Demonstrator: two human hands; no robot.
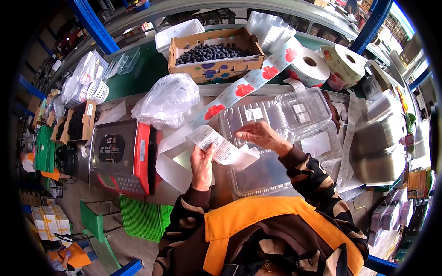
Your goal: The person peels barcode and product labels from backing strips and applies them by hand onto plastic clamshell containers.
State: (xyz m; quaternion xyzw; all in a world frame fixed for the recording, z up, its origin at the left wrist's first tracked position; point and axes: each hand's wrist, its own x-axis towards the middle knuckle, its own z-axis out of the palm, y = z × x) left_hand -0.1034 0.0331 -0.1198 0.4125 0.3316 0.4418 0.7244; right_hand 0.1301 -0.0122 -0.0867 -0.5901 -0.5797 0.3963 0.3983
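Note:
My left hand (201,166) is closed on a strip of printed white labels (220,148), thumb on top. The strip's loose end curls to the right. My right hand (263,136) hovers just right of the strip with its fingers apart, and I see nothing held in it. Beneath and beyond it lie open clear plastic clamshell boxes (317,120), some bearing white labels. A ribbon of labels with red fruit pictures (244,89) runs from a label roll (309,64) down toward the boxes.
A cardboard box of blueberries (216,54) stands at the back, with a crumpled plastic bag (166,100) in front. To the left is a red weighing scale (120,156). Stacked clear containers (378,142) line the right side. A green crate (143,218) stands below the table.

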